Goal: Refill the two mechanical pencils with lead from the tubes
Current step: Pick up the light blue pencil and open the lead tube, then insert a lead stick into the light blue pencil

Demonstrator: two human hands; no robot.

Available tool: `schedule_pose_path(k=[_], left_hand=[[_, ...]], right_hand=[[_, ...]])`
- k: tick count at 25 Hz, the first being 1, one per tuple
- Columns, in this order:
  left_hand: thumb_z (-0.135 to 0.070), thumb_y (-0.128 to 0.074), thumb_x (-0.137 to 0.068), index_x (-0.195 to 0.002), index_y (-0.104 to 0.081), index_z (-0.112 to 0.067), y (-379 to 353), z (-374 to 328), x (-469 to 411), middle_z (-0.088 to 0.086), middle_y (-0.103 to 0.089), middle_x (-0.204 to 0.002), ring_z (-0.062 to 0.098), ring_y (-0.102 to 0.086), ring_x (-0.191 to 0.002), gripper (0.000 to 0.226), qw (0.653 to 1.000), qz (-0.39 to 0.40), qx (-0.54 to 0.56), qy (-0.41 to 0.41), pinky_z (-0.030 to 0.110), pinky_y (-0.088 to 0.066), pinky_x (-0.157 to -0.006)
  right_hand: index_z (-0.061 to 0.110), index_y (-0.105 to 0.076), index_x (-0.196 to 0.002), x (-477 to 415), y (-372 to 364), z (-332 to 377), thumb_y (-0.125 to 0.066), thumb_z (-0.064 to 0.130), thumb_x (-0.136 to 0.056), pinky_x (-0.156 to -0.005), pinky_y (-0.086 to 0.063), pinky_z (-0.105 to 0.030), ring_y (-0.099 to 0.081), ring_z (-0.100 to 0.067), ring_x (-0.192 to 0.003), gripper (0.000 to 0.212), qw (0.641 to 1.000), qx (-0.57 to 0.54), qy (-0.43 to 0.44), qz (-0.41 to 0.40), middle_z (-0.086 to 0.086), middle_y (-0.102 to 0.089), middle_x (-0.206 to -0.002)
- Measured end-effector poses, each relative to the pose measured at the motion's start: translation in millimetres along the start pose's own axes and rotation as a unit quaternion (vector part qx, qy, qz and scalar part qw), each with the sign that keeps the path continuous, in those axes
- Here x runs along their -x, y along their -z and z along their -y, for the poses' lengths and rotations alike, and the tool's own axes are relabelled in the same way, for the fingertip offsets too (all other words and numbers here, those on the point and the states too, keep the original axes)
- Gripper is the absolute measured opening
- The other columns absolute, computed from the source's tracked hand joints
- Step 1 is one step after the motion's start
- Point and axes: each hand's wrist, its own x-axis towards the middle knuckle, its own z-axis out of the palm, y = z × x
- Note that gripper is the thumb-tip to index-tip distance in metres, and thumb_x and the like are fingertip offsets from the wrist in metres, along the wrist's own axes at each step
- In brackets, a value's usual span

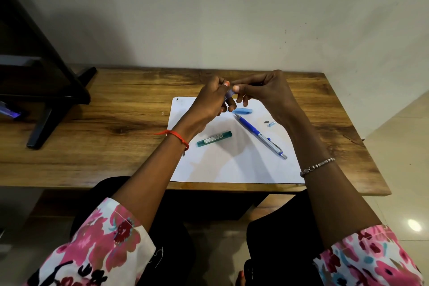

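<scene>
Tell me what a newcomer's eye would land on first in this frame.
First come the left hand and right hand, which meet above the far edge of the white sheet. Both pinch a small pale lilac piece; what it is I cannot tell. Nearer on the sheet lie a blue-and-silver mechanical pencil, diagonal on the right, and a green lead tube to its left, apart from it.

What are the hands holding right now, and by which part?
A small purple piece, mostly hidden. The left hand grips its lower part; the right hand pinches its upper end. What it is cannot be told.
</scene>
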Motion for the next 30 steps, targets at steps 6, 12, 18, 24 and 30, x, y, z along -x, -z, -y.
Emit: schedule_pose_path(k=[6, 12, 18, 24, 30], left_hand=[[-0.027, -0.028, -0.099, -0.097, -0.041, -0.011, 0, 2, -2, 0.008, -0.054, -0.076, 0.013, -0.045, -0.059, 0.020, 1.000, -0.004, -0.026, 0.016, 0.022, -0.034, -0.051], [-0.027, -0.027, -0.099, -0.096, -0.037, -0.013, 13, 4, -6, 0.014, -0.062, -0.084, 0.018, -0.051, -0.057, 0.018, 0.999, -0.018, -0.005, 0.041, 0.024, -0.036, -0.049], [-0.019, -0.034, -0.098, -0.094, -0.045, -0.010, 28, 13, -15, 0.006, -0.058, -0.103, 0.022, -0.053, -0.091, 0.015, 0.992, -0.079, -0.100, -0.011, 0.034, -0.042, -0.080], [-0.018, -0.043, -0.096, -0.091, -0.049, -0.009, 20, 13, -14, 0.009, -0.050, -0.091, 0.019, -0.042, -0.083, 0.012, 0.986, -0.038, -0.160, -0.039, 0.020, -0.031, -0.059], [-0.022, -0.049, -0.094, -0.107, -0.058, -0.004, 7, 17, -21, 0.001, -0.051, -0.103, 0.014, -0.046, -0.095, 0.024, 0.982, -0.004, -0.171, -0.073, 0.023, -0.034, -0.078]], right_hand=[[0.008, -0.070, -0.098, 1, -5, 2, -0.069, 0.004, -0.080, -0.057, -0.053, -0.023, -0.064, -0.018, -0.061, 0.019, 0.999, 0.040, -0.010, 0.004, -0.017, -0.072, -0.085], [0.006, -0.073, -0.090, 2, -9, -1, -0.072, 0.005, -0.077, -0.048, -0.050, -0.018, -0.058, -0.007, -0.047, 0.013, 0.999, 0.020, -0.045, 0.023, 0.006, -0.068, -0.055], [0.005, -0.076, -0.086, 0, -32, -17, -0.078, 0.014, -0.072, -0.055, -0.042, -0.019, -0.050, -0.012, -0.057, 0.017, 0.967, 0.235, -0.080, 0.055, -0.011, -0.072, -0.079], [0.001, -0.073, -0.095, -3, -22, -12, -0.073, 0.017, -0.079, -0.051, -0.040, -0.017, -0.047, -0.011, -0.057, 0.022, 0.984, 0.014, -0.154, -0.089, -0.002, -0.066, -0.075], [0.001, -0.070, -0.090, -6, -10, -10, -0.068, 0.012, -0.084, -0.045, -0.040, -0.020, -0.046, -0.016, -0.055, 0.013, 0.970, -0.093, -0.179, -0.138, -0.009, -0.066, -0.079]])
